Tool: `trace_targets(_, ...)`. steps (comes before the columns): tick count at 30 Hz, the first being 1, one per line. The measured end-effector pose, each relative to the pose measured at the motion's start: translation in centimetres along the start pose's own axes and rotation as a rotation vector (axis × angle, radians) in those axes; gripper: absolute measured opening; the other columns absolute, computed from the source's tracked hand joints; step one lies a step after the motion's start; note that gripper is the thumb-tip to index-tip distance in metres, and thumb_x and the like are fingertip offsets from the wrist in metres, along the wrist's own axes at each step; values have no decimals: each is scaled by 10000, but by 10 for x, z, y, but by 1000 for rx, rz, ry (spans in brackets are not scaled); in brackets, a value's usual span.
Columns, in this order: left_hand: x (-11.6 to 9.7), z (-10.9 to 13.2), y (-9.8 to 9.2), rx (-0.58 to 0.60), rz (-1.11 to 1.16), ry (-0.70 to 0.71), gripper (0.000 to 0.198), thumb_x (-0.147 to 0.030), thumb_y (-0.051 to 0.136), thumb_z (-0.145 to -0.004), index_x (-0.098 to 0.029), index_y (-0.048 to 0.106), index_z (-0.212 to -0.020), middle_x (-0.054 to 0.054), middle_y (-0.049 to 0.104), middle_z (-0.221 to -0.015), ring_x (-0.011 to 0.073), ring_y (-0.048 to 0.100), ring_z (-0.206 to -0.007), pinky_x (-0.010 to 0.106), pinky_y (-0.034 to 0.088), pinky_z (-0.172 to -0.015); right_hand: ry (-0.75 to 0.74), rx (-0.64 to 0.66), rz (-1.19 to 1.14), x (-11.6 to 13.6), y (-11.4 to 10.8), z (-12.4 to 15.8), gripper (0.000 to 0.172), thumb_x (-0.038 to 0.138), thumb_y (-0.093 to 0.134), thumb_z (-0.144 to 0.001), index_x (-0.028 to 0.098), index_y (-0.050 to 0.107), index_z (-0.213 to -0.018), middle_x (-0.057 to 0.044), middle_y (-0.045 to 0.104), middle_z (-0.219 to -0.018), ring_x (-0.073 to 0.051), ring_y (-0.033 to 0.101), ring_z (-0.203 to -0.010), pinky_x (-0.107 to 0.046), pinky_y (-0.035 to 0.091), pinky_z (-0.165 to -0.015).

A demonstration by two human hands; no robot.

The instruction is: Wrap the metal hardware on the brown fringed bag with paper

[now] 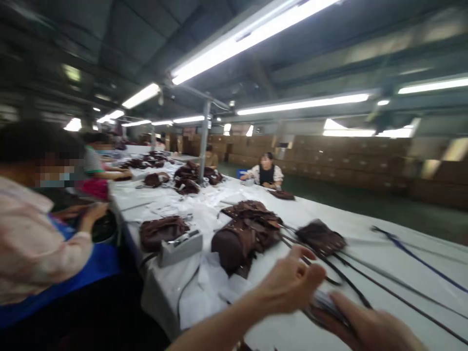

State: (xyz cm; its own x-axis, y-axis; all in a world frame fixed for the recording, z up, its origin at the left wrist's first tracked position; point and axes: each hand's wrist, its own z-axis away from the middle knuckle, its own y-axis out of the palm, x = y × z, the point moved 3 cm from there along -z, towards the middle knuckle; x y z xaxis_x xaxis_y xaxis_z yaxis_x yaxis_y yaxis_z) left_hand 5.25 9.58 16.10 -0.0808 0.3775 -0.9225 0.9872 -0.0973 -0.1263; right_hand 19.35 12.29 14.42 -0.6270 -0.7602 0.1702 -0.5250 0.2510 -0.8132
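Note:
My left hand (292,282) is low at the frame's bottom, fingers curled in a pinch on a thin flat greyish item (325,304) that is too blurred to name. My right hand (369,326) comes in from the bottom right and grips the same item from below. Both hands hover over the long white-covered table (365,229). Just beyond them lie dark brown bags (248,234) and a smaller brown piece (321,236), with thin dark straps (383,287) running to the right.
A grey tape dispenser (179,246) stands near the table's left edge beside another brown bag (161,231). A person in a pink top and blue apron (40,243) sits close on the left; other workers sit farther along. A blue strap (413,253) crosses the right. Cardboard boxes (347,161) line the far wall.

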Motion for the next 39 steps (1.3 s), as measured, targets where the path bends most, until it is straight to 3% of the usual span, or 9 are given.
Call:
trace_targets(2, -4, 3, 5, 185, -160, 69, 496, -557, 538, -839, -182, 616, -1153, -17, 538, -578, 146, 455, -524, 251, 301, -505, 39, 221, 30, 17, -17, 15, 245, 445, 650, -860, 239, 660, -728, 27, 663, -562, -153, 604, -473, -264, 347, -437)
trace_targets(6, -3, -2, 2, 229, -74, 81, 370, -502, 535, -858, -185, 674, -988, -10, 557, -574, 125, 449, -490, 226, 287, -487, 204, 424, 56, 43, -34, -2, 338, 554, 733, -761, 222, 699, -815, -26, 736, -738, -216, 679, -660, -269, 399, -548)
trace_targets(10, 5, -3, 9, 226, 213, -7, 491, -638, 579, -789, -150, 637, -802, -8, 541, -567, 93, 421, -464, 201, 266, -457, 195, 427, 139, 46, -44, -6, 575, 729, 722, -636, 203, 687, -867, -49, 721, -724, -239, 675, -669, -266, 382, -549)
trace_targets(17, 19, -2, 8, 44, 335, 14, 492, -660, 620, -757, -171, 578, -802, -102, 298, -502, 38, 196, -426, 179, 140, -431, 176, 362, 207, 32, -58, 10, 551, 724, 674, -684, 182, 609, -758, -6, 603, -580, -186, 592, -577, -245, 310, -516)
trace_targets(24, 30, -1, 27, -316, 707, -86, 508, -708, 573, -760, -218, 504, -881, -109, 349, -517, 58, 274, -417, 158, 260, -430, 320, 83, -61, 26, -21, 33, 511, 655, 439, -910, 176, 562, -781, 22, 568, -584, -103, 404, -492, -233, 269, -481)
trace_targets(29, 21, 6, 36, 354, 169, -48, 472, -621, 594, -796, -160, 643, -886, -21, 515, -575, 95, 404, -496, 184, 268, -454, 181, 259, 137, 22, -15, 46, 349, 521, 565, -908, 183, 648, -908, -28, 676, -665, -163, 602, -568, -262, 271, -503)
trace_targets(31, 16, 8, 37, 413, 116, -61, 457, -612, 595, -799, -163, 651, -865, -9, 535, -583, 103, 421, -506, 186, 267, -448, 139, 290, 66, 26, -26, 45, 308, 494, 631, -875, 199, 661, -960, -31, 708, -737, -179, 650, -648, -251, 319, -538)
trace_targets(36, 8, 2, 38, -130, 526, -173, 538, -719, 608, -720, -205, 551, -871, -97, 377, -502, 52, 290, -395, 149, 224, -394, 311, 94, -176, 33, -48, 36, 497, 630, 761, -678, 172, 604, -791, 37, 586, -597, -112, 482, -528, -225, 307, -497)
trace_targets(39, 15, 3, 44, -319, 779, -273, 526, -688, 669, -693, -233, 511, -902, -96, 426, -544, 68, 395, -424, 158, 340, -433, 396, -17, -327, 31, -40, 37, 418, 558, 665, -805, 169, 553, -704, 52, 527, -575, -89, 402, -519, -210, 297, -480)
